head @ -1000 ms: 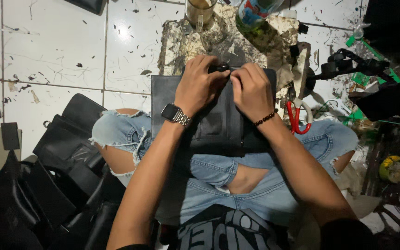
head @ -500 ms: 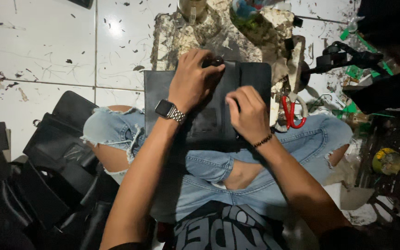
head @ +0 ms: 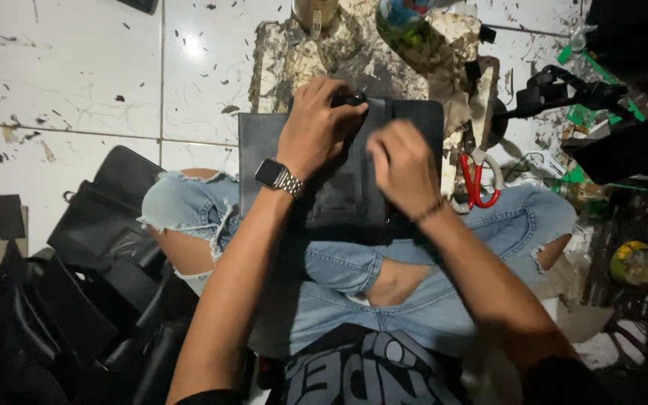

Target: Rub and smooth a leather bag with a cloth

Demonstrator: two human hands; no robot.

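- The left hand [head: 316, 124] lies on the far edge of the flat dark leather piece [head: 343, 176] that rests across the person's lap, its fingers curled tight over a small dark object [head: 354, 98] at that edge; it sat at much the same spot half a second ago.
- The right hand [head: 403, 169] has shifted: half a second ago it pressed flat on the right part of the piece, and now it is lifted a little and blurred, fingers bent into a loose fist. Whether it pinches anything cannot be told.
- The leather piece has kept its place, lying over the torn blue jeans [head: 354, 277], its far edge next to the stained slab [head: 384, 56] on the floor.
- The red-handled scissors [head: 478, 184] lie just right of the piece, unmoved.
- The wristwatch [head: 275, 176] sits on the left wrist; a thin bracelet [head: 429, 212] rings the right.
- Hard to make out: the small object under the left fingers is mostly covered, so its kind is unclear.
- The heap of black leather pieces [head: 76, 300] at near left melts into shadow.
- The dark clutter [head: 624, 150] at far right is too dim to name, and the jar [head: 316, 11] at the top is cut off.
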